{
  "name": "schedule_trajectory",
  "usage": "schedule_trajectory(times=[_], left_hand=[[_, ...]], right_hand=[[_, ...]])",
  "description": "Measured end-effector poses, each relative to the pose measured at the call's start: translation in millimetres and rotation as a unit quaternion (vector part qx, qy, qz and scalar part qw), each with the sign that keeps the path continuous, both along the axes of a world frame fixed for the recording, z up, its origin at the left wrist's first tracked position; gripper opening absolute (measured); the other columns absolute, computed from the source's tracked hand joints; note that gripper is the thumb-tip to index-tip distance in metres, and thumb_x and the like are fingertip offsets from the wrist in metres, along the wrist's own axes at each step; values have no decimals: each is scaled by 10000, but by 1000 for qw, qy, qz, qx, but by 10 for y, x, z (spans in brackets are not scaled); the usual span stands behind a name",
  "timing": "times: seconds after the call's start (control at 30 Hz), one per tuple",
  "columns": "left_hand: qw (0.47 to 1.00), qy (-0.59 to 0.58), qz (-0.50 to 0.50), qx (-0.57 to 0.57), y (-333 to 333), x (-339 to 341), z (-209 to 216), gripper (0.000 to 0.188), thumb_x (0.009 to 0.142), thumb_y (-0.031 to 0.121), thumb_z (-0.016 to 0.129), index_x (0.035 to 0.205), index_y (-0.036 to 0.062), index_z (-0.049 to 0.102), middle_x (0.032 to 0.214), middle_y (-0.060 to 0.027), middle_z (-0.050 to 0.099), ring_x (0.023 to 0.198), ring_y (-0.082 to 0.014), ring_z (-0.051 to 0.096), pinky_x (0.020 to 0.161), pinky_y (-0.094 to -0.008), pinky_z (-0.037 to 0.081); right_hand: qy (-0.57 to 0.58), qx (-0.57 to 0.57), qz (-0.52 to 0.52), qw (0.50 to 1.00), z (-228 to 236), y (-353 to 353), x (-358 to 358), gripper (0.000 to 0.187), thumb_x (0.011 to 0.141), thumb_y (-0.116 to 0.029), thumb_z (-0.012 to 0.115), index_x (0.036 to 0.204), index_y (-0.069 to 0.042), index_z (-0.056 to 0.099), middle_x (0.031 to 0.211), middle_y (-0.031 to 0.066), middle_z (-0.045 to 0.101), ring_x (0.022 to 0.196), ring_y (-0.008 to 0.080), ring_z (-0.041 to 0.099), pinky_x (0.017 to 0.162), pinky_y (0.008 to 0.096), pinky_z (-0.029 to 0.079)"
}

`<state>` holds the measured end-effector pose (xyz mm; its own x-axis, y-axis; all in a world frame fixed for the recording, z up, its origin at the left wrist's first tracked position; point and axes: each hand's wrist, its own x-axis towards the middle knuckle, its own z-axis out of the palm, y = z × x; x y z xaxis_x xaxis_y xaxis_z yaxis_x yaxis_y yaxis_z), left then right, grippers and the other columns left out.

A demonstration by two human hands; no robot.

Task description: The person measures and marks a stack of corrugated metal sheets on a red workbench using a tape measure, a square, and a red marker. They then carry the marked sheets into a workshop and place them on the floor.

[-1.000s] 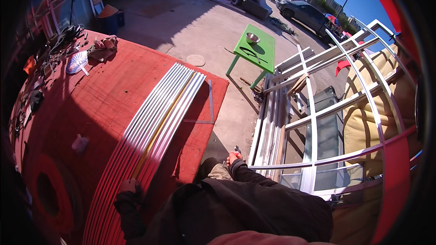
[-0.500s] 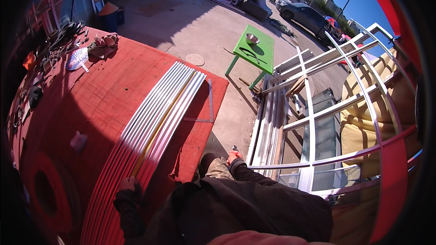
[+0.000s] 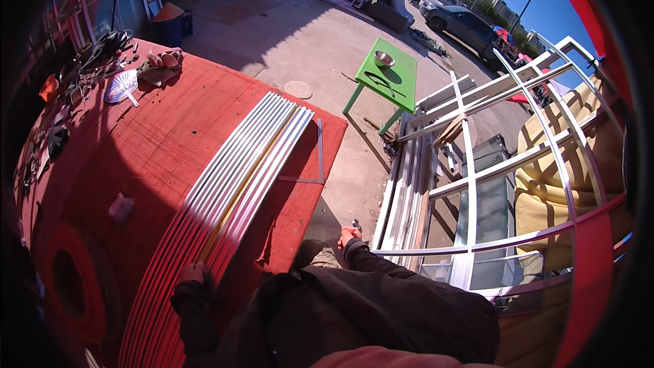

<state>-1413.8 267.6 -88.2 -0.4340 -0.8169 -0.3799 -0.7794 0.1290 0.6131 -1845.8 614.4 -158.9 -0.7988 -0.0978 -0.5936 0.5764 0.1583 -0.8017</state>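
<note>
Left hand (image 3: 192, 272): resting at the near end of a yellow tape (image 3: 212, 238), fingers curling; pinch, cannot tell. Right hand (image 3: 349, 234): gripping a small grey object (image 3: 356, 223), kind unclear. White strips (image 3: 228, 170): lying side by side beneath the tape on a red table (image 3: 170, 123). Angled ruler (image 3: 321, 157): lying right of the strips. Green table (image 3: 409, 71): standing beyond, bearing a metal bowl (image 3: 384, 59).

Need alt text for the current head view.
A person's left hand is at the near visible end of a yellow tape running along long pale bars on a red table. The right hand, beside it, holds a small object, unidentifiable. A green table and white frames stand to the right.
</note>
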Motion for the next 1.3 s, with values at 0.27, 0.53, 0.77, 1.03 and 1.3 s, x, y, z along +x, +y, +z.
schedule_trajectory(times=[0.27,0.53,0.77,1.03,1.3], left_hand=[[1000,8,-3,3,39,-55,123,365,847,332,532,747,30,711,707,-196,656,719,-331,669,714,-429,501],[1000,1,8,-13,23,-50,28,360,859,334,547,759,35,721,711,-191,660,721,-327,669,712,-430,502],[1000,-9,19,1,11,-37,37,374,865,343,545,746,32,717,698,-187,653,720,-320,669,709,-429,501],[1000,-20,7,4,-1,-34,59,399,872,358,532,731,31,711,690,-188,650,714,-326,665,712,-433,501],[1000,-22,6,20,-11,-54,92,404,869,358,520,721,32,706,681,-178,650,708,-323,662,716,-438,500]], right_hand=[[2,27,28,999,6,-18,8,199,922,-138,535,1115,-97,566,640,59,577,469,177,565,375,346,477],[1,51,35,998,27,-39,-62,201,922,-128,526,1116,-101,568,661,56,593,486,173,570,375,325,461],[-9,39,46,998,135,-111,-32,186,933,-145,532,1115,-118,563,654,49,584,479,170,561,374,316,453],[-12,45,61,997,64,-52,-33,228,932,-144,520,1156,-101,526,670,68,592,495,195,589,372,342,485],[-26,47,50,997,-26,6,-2,215,939,-157,520,1152,-127,527,691,59,594,504,184,580,380,331,469]])
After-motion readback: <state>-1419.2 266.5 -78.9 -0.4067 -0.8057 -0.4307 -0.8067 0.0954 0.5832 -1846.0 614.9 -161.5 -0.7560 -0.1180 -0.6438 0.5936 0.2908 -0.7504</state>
